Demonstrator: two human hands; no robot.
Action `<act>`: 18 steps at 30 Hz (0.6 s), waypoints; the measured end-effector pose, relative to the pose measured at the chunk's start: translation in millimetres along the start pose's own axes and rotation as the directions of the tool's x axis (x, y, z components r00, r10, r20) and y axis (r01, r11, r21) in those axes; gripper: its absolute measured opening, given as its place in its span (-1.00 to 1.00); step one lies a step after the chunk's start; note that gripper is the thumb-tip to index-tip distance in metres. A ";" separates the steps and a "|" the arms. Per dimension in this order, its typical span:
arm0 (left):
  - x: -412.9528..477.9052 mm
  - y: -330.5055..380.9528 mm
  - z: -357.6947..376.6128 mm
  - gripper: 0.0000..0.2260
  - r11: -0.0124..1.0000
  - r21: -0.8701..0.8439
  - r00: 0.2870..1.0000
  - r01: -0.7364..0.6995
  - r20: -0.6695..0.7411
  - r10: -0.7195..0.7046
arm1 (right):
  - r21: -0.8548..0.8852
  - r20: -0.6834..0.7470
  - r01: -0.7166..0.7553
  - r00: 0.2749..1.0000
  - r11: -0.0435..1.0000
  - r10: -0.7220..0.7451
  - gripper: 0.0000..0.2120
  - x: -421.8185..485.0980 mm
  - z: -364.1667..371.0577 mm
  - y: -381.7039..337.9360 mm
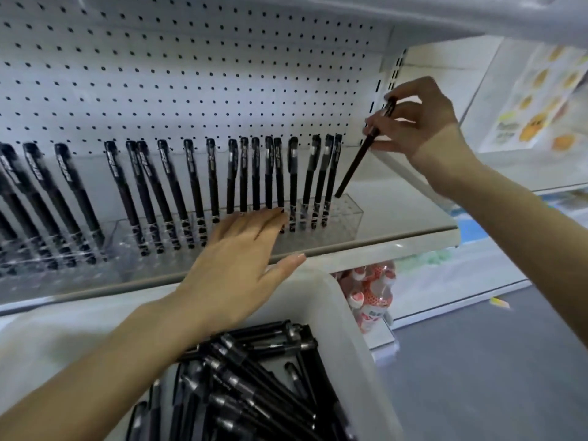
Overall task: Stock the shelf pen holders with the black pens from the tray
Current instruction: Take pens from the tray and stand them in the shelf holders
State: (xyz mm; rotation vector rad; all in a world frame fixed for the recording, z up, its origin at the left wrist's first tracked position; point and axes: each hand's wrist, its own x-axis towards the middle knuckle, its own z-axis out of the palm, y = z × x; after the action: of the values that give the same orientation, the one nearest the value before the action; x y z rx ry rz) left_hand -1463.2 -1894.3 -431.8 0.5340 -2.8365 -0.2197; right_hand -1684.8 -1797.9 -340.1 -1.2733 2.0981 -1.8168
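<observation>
My right hand (420, 122) pinches a black pen (356, 163) near its cap, tilted, with its lower tip at the right end of a clear pen holder (346, 214) on the shelf. Several black pens (241, 176) stand upright in that holder and in another clear holder (63, 249) to the left. My left hand (241, 259) lies with straight fingers against the front of the right holder. Below, a white tray (350, 319) holds several loose black pens (254, 377).
A white pegboard (191, 74) backs the shelf (366, 246), and another shelf juts out overhead. Red-and-white packets (369, 294) sit on the lower shelf to the right. Yellow sticker sheets (541, 100) hang at far right. Grey floor lies lower right.
</observation>
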 end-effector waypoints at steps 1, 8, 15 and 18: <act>-0.1 -1.4 0.3 -0.24 1.000 -0.016 1.000 -0.002 0.003 0.002 | -0.024 0.030 0.002 1.000 1.000 -0.001 -0.74 1.7 -0.1 -0.5; -1.3 -4.0 0.9 -0.22 1.000 -0.020 1.000 -0.024 -0.010 0.024 | -0.305 0.288 -0.042 0.948 0.951 0.134 -0.75 5.8 2.9 16.2; -2.6 -3.6 1.3 -0.21 0.999 0.024 1.000 -0.026 0.005 0.026 | -0.482 0.346 -0.016 0.915 0.876 0.207 -0.74 9.3 6.2 15.7; -1.8 -3.6 -1.5 -0.19 1.000 0.019 0.999 -0.023 0.034 0.022 | -0.525 0.344 0.004 0.916 0.851 0.208 -0.80 13.2 7.9 16.1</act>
State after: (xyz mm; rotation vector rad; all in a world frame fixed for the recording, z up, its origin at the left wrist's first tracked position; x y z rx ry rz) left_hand -1460.0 -1897.1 -431.5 0.5070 -2.8786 -0.1999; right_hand -1697.3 -1813.1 -350.3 -1.4335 2.4237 -0.8625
